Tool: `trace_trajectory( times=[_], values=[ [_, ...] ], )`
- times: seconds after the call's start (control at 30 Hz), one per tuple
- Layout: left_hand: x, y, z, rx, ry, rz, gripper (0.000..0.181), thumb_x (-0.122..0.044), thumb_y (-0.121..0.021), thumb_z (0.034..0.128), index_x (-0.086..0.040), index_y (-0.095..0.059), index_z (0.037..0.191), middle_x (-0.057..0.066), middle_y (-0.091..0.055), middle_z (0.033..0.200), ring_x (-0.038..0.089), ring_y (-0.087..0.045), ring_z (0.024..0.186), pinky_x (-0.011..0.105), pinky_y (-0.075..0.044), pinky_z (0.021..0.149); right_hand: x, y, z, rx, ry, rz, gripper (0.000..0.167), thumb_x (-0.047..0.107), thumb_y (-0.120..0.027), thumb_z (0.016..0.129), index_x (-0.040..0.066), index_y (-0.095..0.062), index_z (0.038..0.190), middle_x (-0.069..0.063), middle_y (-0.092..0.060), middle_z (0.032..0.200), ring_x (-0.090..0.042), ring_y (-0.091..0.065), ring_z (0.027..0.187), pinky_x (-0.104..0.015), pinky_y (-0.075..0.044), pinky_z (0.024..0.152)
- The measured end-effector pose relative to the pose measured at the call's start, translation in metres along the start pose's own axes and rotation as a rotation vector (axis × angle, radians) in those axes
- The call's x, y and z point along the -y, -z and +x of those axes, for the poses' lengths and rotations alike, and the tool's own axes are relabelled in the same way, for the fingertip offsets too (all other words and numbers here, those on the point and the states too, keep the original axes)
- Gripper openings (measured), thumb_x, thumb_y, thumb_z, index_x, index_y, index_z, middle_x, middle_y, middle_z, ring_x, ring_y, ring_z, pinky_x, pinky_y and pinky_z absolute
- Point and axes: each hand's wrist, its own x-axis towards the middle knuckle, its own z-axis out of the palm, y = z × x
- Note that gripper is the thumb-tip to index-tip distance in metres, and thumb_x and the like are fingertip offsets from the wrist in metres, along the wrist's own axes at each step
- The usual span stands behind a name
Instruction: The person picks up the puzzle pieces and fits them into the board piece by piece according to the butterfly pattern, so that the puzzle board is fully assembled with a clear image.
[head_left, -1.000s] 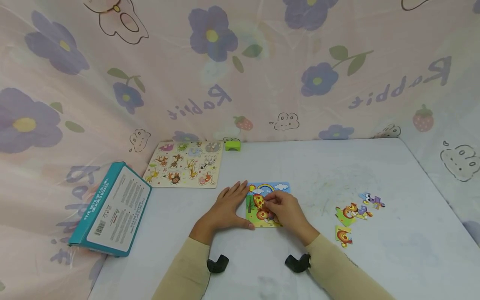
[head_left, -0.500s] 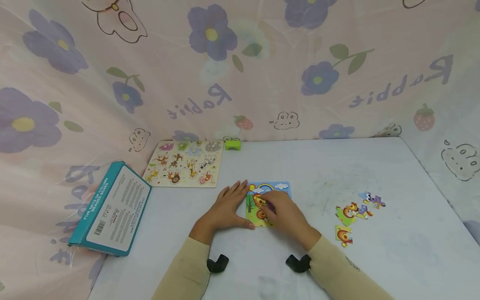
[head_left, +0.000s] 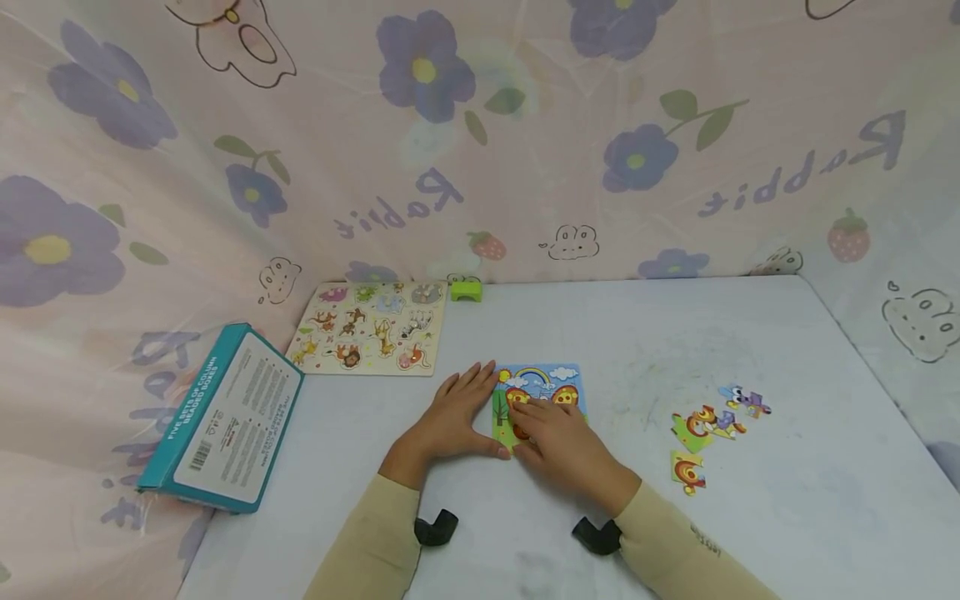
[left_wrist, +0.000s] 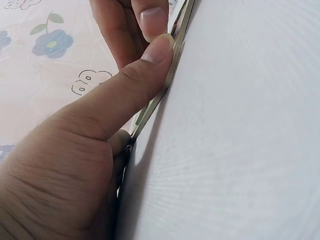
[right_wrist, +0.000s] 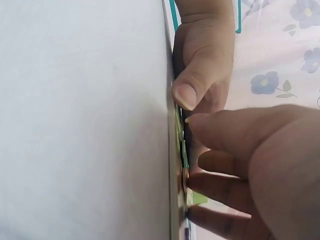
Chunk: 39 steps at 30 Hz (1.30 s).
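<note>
A small picture puzzle board (head_left: 562,375) with a rainbow, clouds and an orange butterfly-like shape lies flat at the middle of the table. My left hand (head_left: 453,417) rests along its left side, fingers straight, thumb by the lower left corner. Spread over the puzzle, my right hand (head_left: 566,442) presses its extended fingertips onto the pieces and covers the lower part of the picture. From the left wrist view, the left thumb (left_wrist: 150,65) touches the board's thin edge (left_wrist: 175,70). The right fingers (right_wrist: 220,190) touch the board's top in the right wrist view.
Right of the board lie several loose puzzle pieces (head_left: 687,472). A wooden animal puzzle (head_left: 367,367) lies at the back left beside a green block (head_left: 466,291). A teal and white box (head_left: 232,425) leans at the left. Patterned curtain (head_left: 525,192) surrounds the table.
My right hand has gone from pinching at a puzzle piece to pressing with extended fingers, moving slightly left and down. The right wing area now shows orange. My left hand stays put.
</note>
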Motion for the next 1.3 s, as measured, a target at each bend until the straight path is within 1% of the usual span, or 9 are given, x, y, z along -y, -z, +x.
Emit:
trace_trajectory(
  times=[0.27,0.47,0.7,0.83,0.93,1.07,1.17,1.23,1.3],
  values=[
    [0.002,-0.002,0.001,-0.007,-0.002,-0.004,0.132,-0.077,-0.086,0.076,-0.017,-0.022,0.176,-0.007,-0.008,0.181,0.015,0.001,0.165,0.046,0.0,0.131,0.002,0.001,-0.001,-0.002,-0.009,0.023,0.058,0.032,-0.083,0.099,0.006,-0.068,0.149,-0.01,-0.062,0.154,-0.039,-0.049,0.147,-0.071,-0.039,0.11],
    [0.001,0.0,0.001,-0.009,-0.006,0.003,0.133,-0.078,-0.085,0.076,-0.017,-0.022,0.176,-0.007,-0.008,0.182,0.015,0.001,0.165,0.045,0.0,0.131,0.001,0.001,-0.001,-0.011,-0.012,0.025,0.057,0.031,-0.083,0.099,0.006,-0.068,0.148,-0.009,-0.063,0.154,-0.039,-0.049,0.147,-0.071,-0.038,0.109],
    [0.001,0.0,0.0,-0.009,-0.005,0.014,0.133,-0.077,-0.085,0.0762,-0.017,-0.022,0.176,-0.007,-0.009,0.182,0.015,0.001,0.165,0.046,0.0,0.131,-0.001,0.001,-0.001,-0.003,-0.025,0.031,0.057,0.031,-0.083,0.099,0.008,-0.068,0.149,-0.008,-0.062,0.154,-0.039,-0.049,0.147,-0.068,-0.038,0.109],
    [0.001,0.0,0.001,0.0,-0.002,0.025,0.132,-0.077,-0.085,0.0768,-0.017,-0.021,0.176,-0.006,-0.008,0.182,0.015,0.002,0.165,0.045,0.001,0.131,-0.002,0.001,-0.003,-0.004,-0.024,0.071,0.059,0.031,-0.083,0.099,0.009,-0.066,0.151,-0.008,-0.06,0.156,-0.039,-0.047,0.149,-0.069,-0.037,0.11],
    [0.0,0.0,0.001,-0.002,-0.003,0.024,0.132,-0.075,-0.086,0.0765,-0.017,-0.022,0.176,-0.006,-0.008,0.182,0.016,0.001,0.165,0.046,0.0,0.131,-0.006,0.002,-0.008,-0.046,-0.007,0.117,0.06,0.029,-0.083,0.099,0.01,-0.065,0.152,-0.01,-0.059,0.156,-0.038,-0.048,0.148,-0.069,-0.038,0.108],
    [-0.001,0.001,0.0,-0.009,-0.002,0.016,0.134,-0.075,-0.088,0.0749,-0.016,-0.022,0.176,-0.005,-0.009,0.182,0.017,0.0,0.165,0.046,0.0,0.131,-0.015,0.005,-0.019,-0.164,0.031,0.204,0.057,0.023,-0.083,0.099,0.007,-0.065,0.15,-0.013,-0.061,0.152,-0.037,-0.054,0.142,-0.069,-0.043,0.105],
    [-0.002,0.001,0.0,-0.008,0.0,0.013,0.135,-0.075,-0.088,0.0743,-0.015,-0.022,0.175,-0.005,-0.009,0.182,0.017,0.0,0.166,0.045,0.0,0.131,-0.026,0.008,-0.03,-0.249,0.04,0.286,0.054,0.02,-0.082,0.099,0.005,-0.065,0.149,-0.011,-0.064,0.149,-0.037,-0.058,0.138,-0.068,-0.045,0.106],
    [-0.001,0.0,0.0,-0.008,0.004,0.014,0.135,-0.076,-0.088,0.0741,-0.015,-0.022,0.175,-0.006,-0.008,0.182,0.016,0.0,0.165,0.045,0.001,0.131,-0.034,0.011,-0.038,-0.29,0.031,0.331,0.054,0.017,-0.081,0.1,0.005,-0.063,0.15,-0.009,-0.065,0.148,-0.035,-0.058,0.137,-0.063,-0.046,0.109],
    [-0.001,-0.001,0.0,-0.006,0.01,0.019,0.136,-0.076,-0.087,0.0742,-0.016,-0.02,0.176,-0.006,-0.006,0.182,0.016,0.001,0.165,0.045,0.001,0.131,-0.041,0.016,-0.047,-0.314,0.0,0.373,0.055,0.016,-0.081,0.1,0.006,-0.061,0.151,-0.006,-0.064,0.148,-0.033,-0.057,0.138,-0.051,-0.045,0.114]
  ],
)
